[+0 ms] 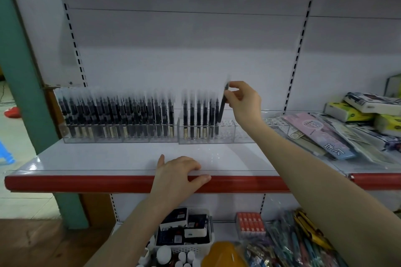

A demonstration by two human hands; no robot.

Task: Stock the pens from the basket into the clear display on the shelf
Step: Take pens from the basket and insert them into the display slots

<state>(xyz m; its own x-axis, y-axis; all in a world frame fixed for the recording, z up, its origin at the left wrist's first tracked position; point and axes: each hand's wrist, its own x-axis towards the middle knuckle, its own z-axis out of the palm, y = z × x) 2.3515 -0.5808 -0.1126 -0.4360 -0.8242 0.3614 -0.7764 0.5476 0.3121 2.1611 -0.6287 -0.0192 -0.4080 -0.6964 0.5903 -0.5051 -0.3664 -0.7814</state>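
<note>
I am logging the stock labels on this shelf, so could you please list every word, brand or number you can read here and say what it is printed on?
"LEARN", in a round mark on the pink flat packet.
Two large characters on that packet's blue end; I cannot read them reliably.
Labels on the pens in the clear display: blurred.
Pen pinched by the right hand: no readable print.
Boxes in the white basket: too small.
Tissue packs: unreadable.

Bare forearms, no sleeves, unadorned hands
</note>
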